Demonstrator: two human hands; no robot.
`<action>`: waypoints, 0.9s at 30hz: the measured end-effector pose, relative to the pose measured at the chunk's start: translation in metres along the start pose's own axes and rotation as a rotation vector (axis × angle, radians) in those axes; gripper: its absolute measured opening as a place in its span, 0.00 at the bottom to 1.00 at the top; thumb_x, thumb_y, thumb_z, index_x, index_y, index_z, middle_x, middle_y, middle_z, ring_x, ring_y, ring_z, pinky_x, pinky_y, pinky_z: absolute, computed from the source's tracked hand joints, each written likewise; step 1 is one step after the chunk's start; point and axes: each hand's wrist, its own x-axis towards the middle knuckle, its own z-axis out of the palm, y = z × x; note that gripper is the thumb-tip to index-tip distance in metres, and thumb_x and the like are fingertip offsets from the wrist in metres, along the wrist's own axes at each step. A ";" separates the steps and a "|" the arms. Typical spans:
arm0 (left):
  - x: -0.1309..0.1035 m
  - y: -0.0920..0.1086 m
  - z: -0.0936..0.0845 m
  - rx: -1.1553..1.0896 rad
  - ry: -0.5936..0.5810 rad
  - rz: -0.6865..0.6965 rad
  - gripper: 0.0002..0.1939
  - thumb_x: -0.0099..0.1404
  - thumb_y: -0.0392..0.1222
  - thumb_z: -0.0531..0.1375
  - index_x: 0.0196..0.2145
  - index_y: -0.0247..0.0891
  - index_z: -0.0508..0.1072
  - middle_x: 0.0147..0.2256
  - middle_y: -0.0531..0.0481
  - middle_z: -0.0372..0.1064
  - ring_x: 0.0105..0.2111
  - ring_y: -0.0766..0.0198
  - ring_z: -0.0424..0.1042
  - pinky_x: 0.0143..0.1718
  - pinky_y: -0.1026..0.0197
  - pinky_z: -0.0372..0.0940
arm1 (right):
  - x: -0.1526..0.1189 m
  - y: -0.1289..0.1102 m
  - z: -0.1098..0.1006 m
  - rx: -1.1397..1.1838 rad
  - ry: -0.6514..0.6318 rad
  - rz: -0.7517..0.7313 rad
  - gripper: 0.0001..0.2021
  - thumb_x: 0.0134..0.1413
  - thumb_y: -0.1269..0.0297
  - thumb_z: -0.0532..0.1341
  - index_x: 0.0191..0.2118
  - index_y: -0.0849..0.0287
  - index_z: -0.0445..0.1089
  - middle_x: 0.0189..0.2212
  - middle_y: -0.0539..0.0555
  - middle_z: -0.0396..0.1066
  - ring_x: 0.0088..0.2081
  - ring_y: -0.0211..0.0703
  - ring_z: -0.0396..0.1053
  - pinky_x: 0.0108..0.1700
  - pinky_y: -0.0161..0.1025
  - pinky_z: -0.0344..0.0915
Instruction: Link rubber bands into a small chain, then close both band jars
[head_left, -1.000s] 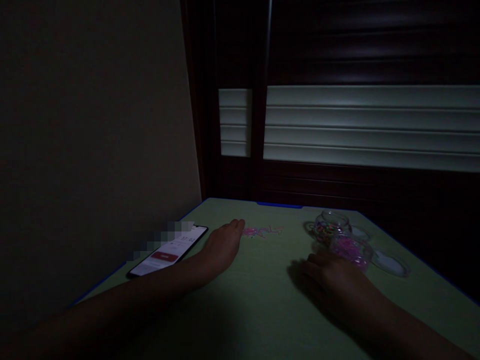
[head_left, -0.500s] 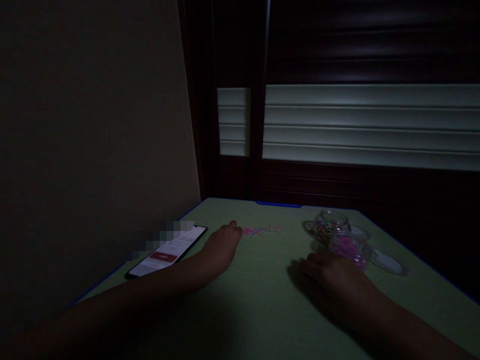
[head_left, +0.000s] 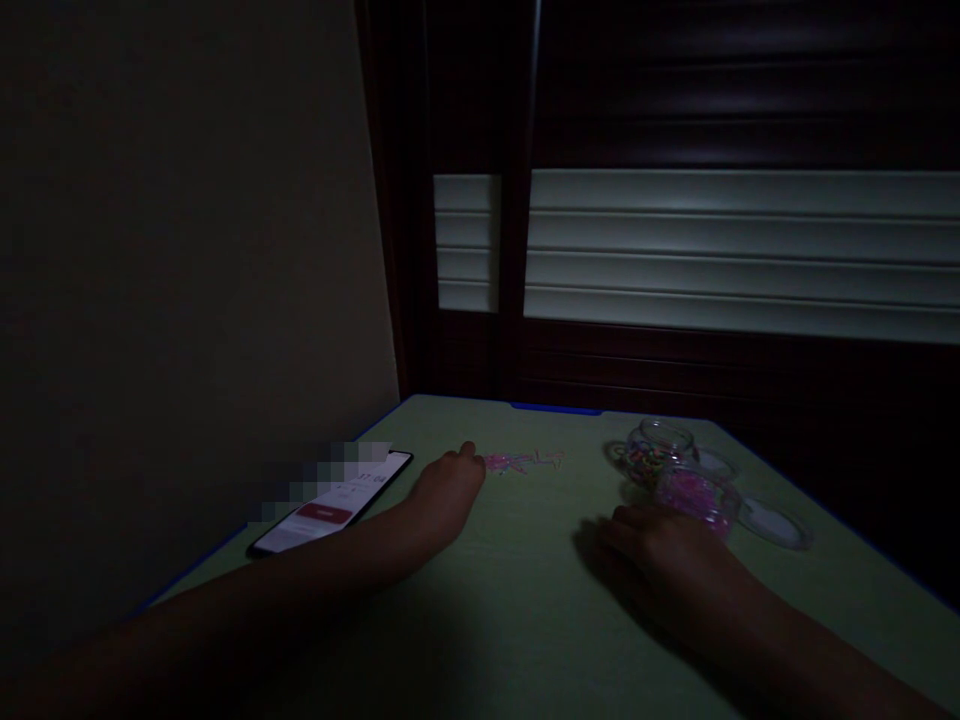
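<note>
My left hand rests at the left end of a small pile of thin pink and pale pieces on the table. Its fingers are bent together at the pile; what they pinch, if anything, is hidden. My right hand lies in front of a clear jar of pink pieces, fingers curled downward. Whether anything sits under those fingers does not show. Just behind that jar stands another clear jar with multicoloured rings in it, its mouth uncovered.
A phone with a lit timer screen lies left of my left forearm. Two round clear lids, one nearer and one farther, lie right of the jars. The green table has a blue edge. A wall and slatted dark panels stand beyond.
Both hands stay almost where they were, over the same spots. The view has shifted very slightly, and the digits on the phone screen differ.
</note>
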 end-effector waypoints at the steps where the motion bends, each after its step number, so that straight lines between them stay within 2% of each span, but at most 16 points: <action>1: 0.000 0.000 0.000 0.010 -0.002 -0.002 0.17 0.58 0.23 0.46 0.40 0.27 0.69 0.40 0.35 0.67 0.36 0.60 0.70 0.36 0.60 0.64 | 0.000 0.000 0.000 -0.003 -0.004 0.003 0.12 0.59 0.66 0.49 0.30 0.57 0.67 0.26 0.51 0.68 0.27 0.36 0.65 0.30 0.36 0.54; 8: -0.004 0.004 -0.007 0.069 0.021 0.013 0.15 0.59 0.25 0.48 0.41 0.29 0.69 0.39 0.37 0.66 0.36 0.59 0.70 0.35 0.59 0.66 | 0.001 -0.001 -0.003 0.016 -0.011 0.029 0.14 0.61 0.64 0.47 0.31 0.57 0.68 0.26 0.51 0.68 0.28 0.36 0.65 0.31 0.35 0.55; 20: -0.006 0.010 -0.012 0.203 0.090 0.156 0.14 0.59 0.23 0.49 0.39 0.31 0.69 0.38 0.40 0.66 0.36 0.57 0.68 0.30 0.60 0.64 | 0.001 -0.002 -0.006 -0.009 0.020 0.021 0.12 0.59 0.65 0.50 0.28 0.58 0.68 0.24 0.51 0.68 0.27 0.36 0.64 0.30 0.35 0.55; 27: -0.011 0.011 -0.010 0.270 0.240 0.391 0.12 0.60 0.26 0.50 0.41 0.32 0.67 0.37 0.42 0.66 0.35 0.57 0.67 0.29 0.59 0.63 | 0.001 -0.002 -0.008 -0.006 0.028 0.020 0.13 0.59 0.66 0.49 0.27 0.58 0.67 0.24 0.51 0.68 0.26 0.35 0.64 0.30 0.35 0.54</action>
